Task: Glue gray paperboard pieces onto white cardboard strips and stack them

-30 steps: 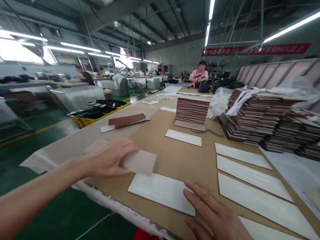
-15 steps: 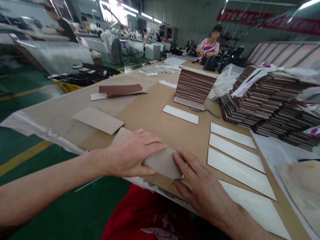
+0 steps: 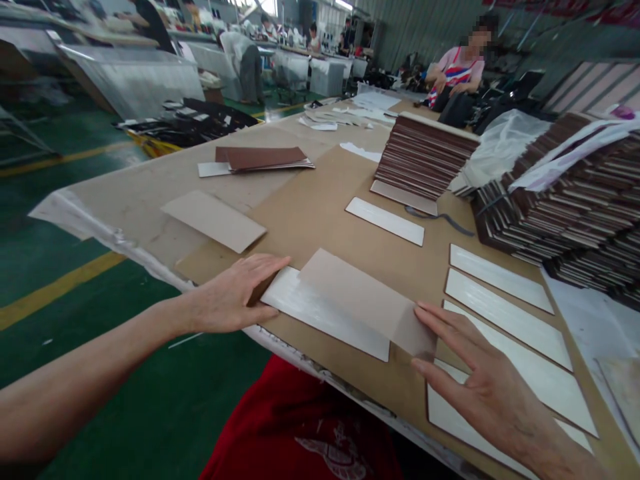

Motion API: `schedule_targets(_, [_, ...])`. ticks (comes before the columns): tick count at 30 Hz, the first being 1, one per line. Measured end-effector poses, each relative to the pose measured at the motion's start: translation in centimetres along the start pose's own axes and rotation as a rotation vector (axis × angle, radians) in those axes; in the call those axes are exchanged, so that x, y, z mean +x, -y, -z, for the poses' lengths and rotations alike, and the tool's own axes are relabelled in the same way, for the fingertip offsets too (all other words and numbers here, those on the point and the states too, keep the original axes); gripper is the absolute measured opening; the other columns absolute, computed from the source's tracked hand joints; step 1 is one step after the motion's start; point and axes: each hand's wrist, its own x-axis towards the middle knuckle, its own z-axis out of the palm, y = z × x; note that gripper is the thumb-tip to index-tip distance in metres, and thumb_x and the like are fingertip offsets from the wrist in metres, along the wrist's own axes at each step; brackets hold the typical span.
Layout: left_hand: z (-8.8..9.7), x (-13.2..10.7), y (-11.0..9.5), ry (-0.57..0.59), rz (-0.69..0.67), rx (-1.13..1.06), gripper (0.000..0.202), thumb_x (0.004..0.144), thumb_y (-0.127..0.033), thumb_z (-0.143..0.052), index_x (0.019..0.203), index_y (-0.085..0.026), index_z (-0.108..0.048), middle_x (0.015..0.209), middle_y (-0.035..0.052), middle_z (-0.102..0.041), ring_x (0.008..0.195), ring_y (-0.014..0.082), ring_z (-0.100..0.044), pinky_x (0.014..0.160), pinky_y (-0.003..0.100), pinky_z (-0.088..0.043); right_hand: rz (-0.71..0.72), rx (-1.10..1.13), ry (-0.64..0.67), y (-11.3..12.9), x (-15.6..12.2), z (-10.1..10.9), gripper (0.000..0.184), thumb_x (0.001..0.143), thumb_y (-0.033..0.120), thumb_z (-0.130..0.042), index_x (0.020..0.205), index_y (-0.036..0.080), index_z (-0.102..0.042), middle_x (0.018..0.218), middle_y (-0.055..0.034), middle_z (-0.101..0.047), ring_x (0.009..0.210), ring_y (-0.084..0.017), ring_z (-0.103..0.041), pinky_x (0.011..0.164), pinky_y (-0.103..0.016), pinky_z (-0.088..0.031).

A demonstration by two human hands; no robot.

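My right hand (image 3: 465,353) has its fingers and thumb at the right end of a beige rectangular panel (image 3: 360,293), pinching it. The panel is tilted and partly overlaps a white strip-shaped panel (image 3: 330,327) near the table's front edge. At the left end of that white panel is my left hand (image 3: 240,290), fingers stretched out and thumb apart, touching or nearly touching its edge. Another beige panel (image 3: 215,220) lies beyond my left hand. Several white panels (image 3: 510,317) with dark edges lie in a row beside my right hand.
A brown-edged stack of panels (image 3: 425,160) stands farther back, with a single white strip (image 3: 385,221) before it. Larger stacks (image 3: 565,200) crowd the right side. Brown pieces (image 3: 265,159) lie at the back left. A person (image 3: 457,73) sits at the far end.
The beige panel has shifted right with my right hand, exposing the white panel beneath. My left hand has drawn off the beige panel to the white panel's left end. The view has turned slightly.
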Motion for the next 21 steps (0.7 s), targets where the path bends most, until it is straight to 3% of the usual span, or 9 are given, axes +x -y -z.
schedule_targets(6, [0.1,-0.2,1.1,-0.021,-0.043,-0.076,0.069,0.095,-0.039,-0.058,0.155,-0.023,-0.029,0.157,0.0128,-0.042,0.144,0.0297,-0.039,0.121,0.048,-0.031,0.063,0.049,0.121,0.3,1.1,-1.1,0.055,0.097,0.035,-0.059,0.150,0.026,-0.048,0.150,-0.0083,-0.054,0.139,-0.028,-0.049,0.113,-0.053,-0.046])
schedule_targets(11, [0.1,0.1,1.4,-0.033,-0.051,-0.117,0.072,0.092,-0.038,-0.062,0.155,-0.024,-0.030,0.155,0.0125,-0.044,0.143,0.0303,-0.041,0.120,0.049,-0.033,0.056,0.062,0.193,0.1,1.8,-1.8,0.057,0.096,0.038,-0.060,0.150,0.028,-0.048,0.153,-0.0082,-0.051,0.142,-0.031,-0.045,0.115,-0.059,-0.042])
schedule_targets(21, [-0.8,0.2,2.1,-0.100,-0.097,-0.135,0.077,0.090,-0.047,-0.067,0.154,-0.024,-0.032,0.152,0.0131,-0.047,0.141,0.0305,-0.043,0.119,0.049,-0.035,0.107,0.054,0.206,0.5,3.0,-2.9,0.056,0.096,0.036,-0.059,0.150,0.028,-0.049,0.152,-0.0067,-0.053,0.140,-0.030,-0.048,0.116,-0.057,-0.041])
